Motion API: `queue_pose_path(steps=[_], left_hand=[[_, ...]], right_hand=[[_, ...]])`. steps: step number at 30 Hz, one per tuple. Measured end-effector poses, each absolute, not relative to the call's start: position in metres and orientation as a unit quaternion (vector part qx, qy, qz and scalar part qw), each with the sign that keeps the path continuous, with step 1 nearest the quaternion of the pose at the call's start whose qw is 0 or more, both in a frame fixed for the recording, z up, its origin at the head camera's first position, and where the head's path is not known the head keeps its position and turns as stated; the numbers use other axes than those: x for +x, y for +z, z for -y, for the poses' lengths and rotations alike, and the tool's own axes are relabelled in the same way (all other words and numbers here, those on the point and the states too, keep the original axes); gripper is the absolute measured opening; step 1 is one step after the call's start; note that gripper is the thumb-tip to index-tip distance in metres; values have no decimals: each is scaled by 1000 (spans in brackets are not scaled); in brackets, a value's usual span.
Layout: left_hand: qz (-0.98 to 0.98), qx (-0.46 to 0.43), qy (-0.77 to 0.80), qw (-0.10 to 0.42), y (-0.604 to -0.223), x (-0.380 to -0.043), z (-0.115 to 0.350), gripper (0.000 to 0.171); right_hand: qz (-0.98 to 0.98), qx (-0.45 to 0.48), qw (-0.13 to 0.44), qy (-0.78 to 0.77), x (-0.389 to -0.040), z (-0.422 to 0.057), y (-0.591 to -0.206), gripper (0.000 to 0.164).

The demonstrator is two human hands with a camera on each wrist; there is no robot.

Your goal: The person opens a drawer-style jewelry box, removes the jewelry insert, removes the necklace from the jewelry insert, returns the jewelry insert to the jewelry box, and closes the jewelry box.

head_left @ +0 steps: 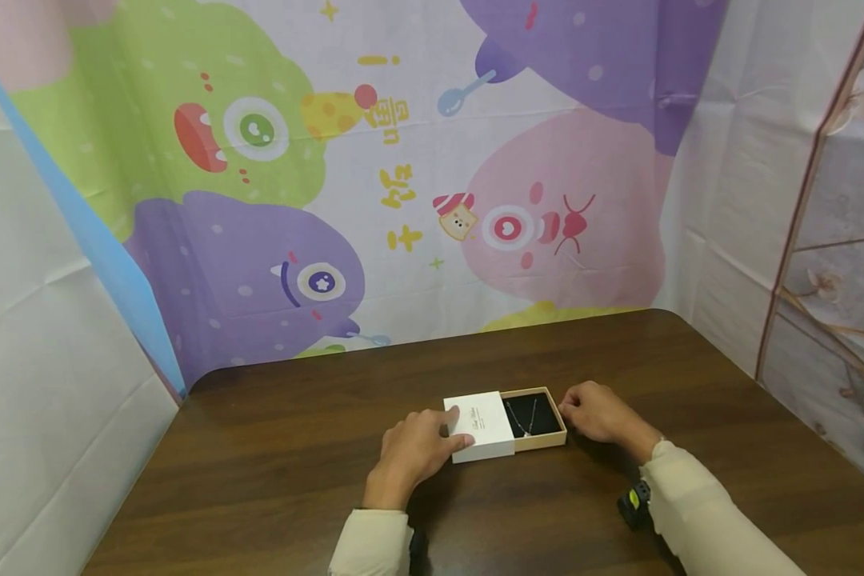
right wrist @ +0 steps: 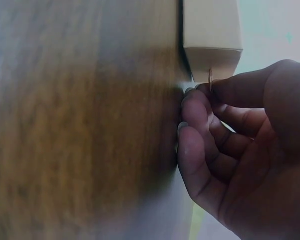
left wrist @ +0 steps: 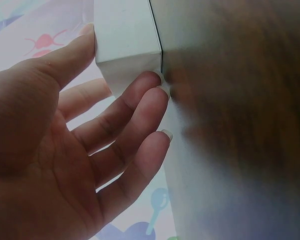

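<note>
A white jewelry box sleeve (head_left: pixel 481 424) with small printed lettering lies on the table, its tan drawer (head_left: pixel 540 441) slid partway out to the right. On the drawer's black pad rests a thin necklace (head_left: pixel 524 426) with a small pendant. My left hand (head_left: pixel 419 445) holds the sleeve's left end between thumb and index finger; the left wrist view shows the other fingers loosely bent beside the end face. At the drawer's right end, my right hand (head_left: pixel 596 412) pinches a small thin pull tab (right wrist: pixel 210 80) between thumb and index finger. The drawer's left part is hidden inside the sleeve.
The dark brown wooden table (head_left: pixel 274 480) has its far edge against a cartoon-printed cloth (head_left: pixel 418 304). Pale cloth walls (head_left: pixel 50 400) stand at the left and right. A black wrist device (head_left: pixel 634 506) sits by the right sleeve cuff.
</note>
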State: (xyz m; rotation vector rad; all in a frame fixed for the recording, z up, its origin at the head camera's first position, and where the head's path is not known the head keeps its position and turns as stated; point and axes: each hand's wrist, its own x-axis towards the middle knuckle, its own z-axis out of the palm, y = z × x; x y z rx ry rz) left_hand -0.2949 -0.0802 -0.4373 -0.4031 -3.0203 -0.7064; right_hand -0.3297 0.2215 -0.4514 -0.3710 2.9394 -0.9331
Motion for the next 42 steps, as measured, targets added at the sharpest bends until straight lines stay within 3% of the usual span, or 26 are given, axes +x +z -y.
queue_pose_path(steps=[42], left_hand=[[964,-127,-233,7,-438,-296,81,58]], right_hand=[[-939,-75,40,-334,-326,-223,-450,18]])
